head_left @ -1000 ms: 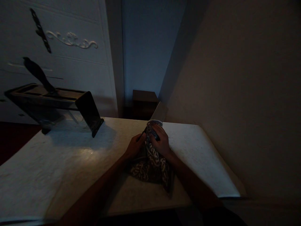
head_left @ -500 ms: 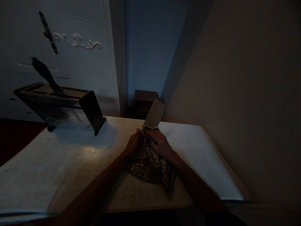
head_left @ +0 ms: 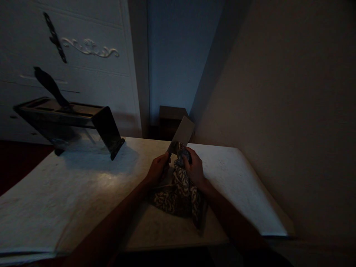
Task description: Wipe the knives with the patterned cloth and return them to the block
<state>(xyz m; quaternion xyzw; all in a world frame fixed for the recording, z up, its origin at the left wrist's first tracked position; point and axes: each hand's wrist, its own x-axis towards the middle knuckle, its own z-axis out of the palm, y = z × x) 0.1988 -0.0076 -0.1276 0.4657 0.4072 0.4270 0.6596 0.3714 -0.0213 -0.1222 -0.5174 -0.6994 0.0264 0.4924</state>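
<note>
A cleaver (head_left: 183, 129) with a broad rectangular blade points away from me above the table. My left hand (head_left: 158, 167) is closed around its handle, most of which the fingers hide. In my right hand (head_left: 195, 165) is a bunched, patterned cloth (head_left: 182, 181), brown with pale swirls. The bunched top of the cloth lies against the lower part of the blade, and the rest hangs down onto the table in front of me.
On the left of the pale table (head_left: 91, 196) stands a knife block (head_left: 107, 126) with a dark-handled knife (head_left: 51, 87) in it. Behind are a white door (head_left: 97, 81) and a small brown box-like piece (head_left: 172, 112). A wall (head_left: 292, 111) borders the right side.
My right hand has drawn the cloth off the handle area and bunched it up, slightly to the right. The blade's base and my left hand's hold on the handle now show.
</note>
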